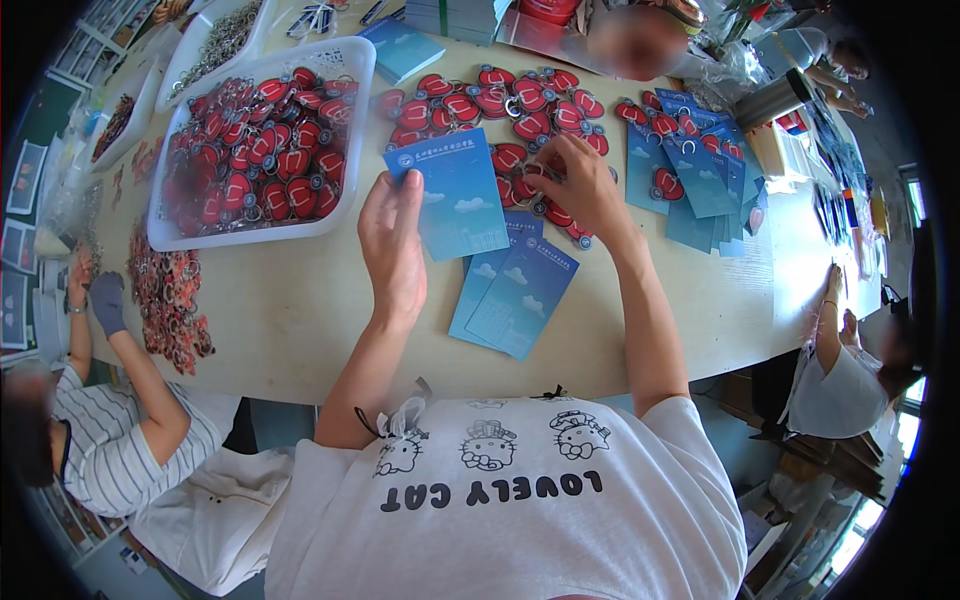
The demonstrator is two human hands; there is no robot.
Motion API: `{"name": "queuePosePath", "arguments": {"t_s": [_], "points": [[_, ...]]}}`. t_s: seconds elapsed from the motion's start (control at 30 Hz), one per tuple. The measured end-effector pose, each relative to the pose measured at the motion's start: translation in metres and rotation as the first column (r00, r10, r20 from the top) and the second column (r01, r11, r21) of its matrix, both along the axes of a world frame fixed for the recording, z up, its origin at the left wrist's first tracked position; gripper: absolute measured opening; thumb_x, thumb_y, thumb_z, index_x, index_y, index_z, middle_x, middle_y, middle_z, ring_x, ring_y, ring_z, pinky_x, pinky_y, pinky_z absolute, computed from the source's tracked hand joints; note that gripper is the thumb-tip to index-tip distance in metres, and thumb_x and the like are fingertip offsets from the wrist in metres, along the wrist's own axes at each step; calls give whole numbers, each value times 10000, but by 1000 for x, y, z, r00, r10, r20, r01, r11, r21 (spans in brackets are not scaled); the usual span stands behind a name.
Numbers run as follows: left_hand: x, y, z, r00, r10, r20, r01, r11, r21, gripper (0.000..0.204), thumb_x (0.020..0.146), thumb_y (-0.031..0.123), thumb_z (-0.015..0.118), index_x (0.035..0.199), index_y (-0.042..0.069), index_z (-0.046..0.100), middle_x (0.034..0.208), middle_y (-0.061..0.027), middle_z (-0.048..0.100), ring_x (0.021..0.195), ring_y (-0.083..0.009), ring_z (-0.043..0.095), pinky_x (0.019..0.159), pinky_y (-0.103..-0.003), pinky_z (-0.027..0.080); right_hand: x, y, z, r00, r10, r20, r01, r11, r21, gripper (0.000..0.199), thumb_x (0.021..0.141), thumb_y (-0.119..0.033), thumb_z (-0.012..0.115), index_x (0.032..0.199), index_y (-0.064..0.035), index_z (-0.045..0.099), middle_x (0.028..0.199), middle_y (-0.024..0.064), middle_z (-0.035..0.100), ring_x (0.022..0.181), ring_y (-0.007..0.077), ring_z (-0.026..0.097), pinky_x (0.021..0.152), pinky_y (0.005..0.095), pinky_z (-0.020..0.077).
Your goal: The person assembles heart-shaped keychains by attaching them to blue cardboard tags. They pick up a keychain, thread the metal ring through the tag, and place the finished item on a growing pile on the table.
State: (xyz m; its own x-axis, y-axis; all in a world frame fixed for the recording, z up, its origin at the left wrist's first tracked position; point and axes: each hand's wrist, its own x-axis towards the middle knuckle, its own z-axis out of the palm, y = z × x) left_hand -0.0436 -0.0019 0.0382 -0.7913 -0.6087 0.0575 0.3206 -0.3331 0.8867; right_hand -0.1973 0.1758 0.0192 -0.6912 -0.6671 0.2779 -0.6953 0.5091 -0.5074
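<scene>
My left hand (393,240) holds up a blue backing card (462,205) printed with white clouds, its thumb lying on the card's face. To the right of that card, my right hand (592,190) pinches the metal ring of a red keychain (524,186) at the near side of a loose pile. The pile of red keychains (532,124) with metal rings spreads over the table beyond both hands. Several more blue cards (525,290) lie fanned out and overlapping on the table, just below the held card.
On the left stands a white plastic basket (362,90) full of red keychains. Orange-red keychains (172,310) lie beside it. More blue cards (700,190), some bearing keychains, sit to the right. A steel tumbler (770,97) lies behind them. Other people sit at both sides.
</scene>
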Motion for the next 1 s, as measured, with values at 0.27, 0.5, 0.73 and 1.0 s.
{"name": "queuePosePath", "arguments": {"t_s": [0.27, 0.5, 0.73, 1.0], "points": [[-23, -3, 10, 990, 139, -6, -138, 968, -209, 149, 954, 142, 568, 976, 10, 634, 877, 27, 595, 802, -13, 491, 726, -183, 387, 2, 6, 47, 794, 260, 549, 92, 842, -531, 72, 840, 14, 651, 909, 36, 654, 790, 66, 680, 771, 111, 657, 692, 230, 522], [-29, 26, 18, 991, 99, -86, -120, 948, -296, 151, 958, 127, 557, 1000, -2, 624, 872, 26, 604, 795, -3, 494, 682, -172, 390, 37, -8, 87, 685, 367, 629, 134, 786, -604, 91, 856, -21, 660, 913, 48, 645, 824, 71, 679, 782, 122, 670, 635, 215, 523], [-22, 43, 20, 990, -52, -129, 43, 996, -76, 191, 887, 56, 647, 1054, -26, 607, 960, -25, 617, 886, -71, 565, 795, -221, 452, 55, -17, 86, 743, 301, 597, 220, 734, -643, 117, 819, -15, 702, 878, 21, 607, 818, 75, 681, 738, 128, 682, 604, 221, 553], [-17, 45, 31, 979, -93, -182, 107, 992, 67, 183, 893, 42, 618, 1069, -8, 631, 1027, -56, 652, 945, -97, 580, 881, -255, 419, 63, -28, 85, 870, 128, 476, 291, 645, -706, 169, 811, -82, 736, 903, 17, 634, 876, 24, 656, 805, 65, 590, 723, 209, 493]]}}
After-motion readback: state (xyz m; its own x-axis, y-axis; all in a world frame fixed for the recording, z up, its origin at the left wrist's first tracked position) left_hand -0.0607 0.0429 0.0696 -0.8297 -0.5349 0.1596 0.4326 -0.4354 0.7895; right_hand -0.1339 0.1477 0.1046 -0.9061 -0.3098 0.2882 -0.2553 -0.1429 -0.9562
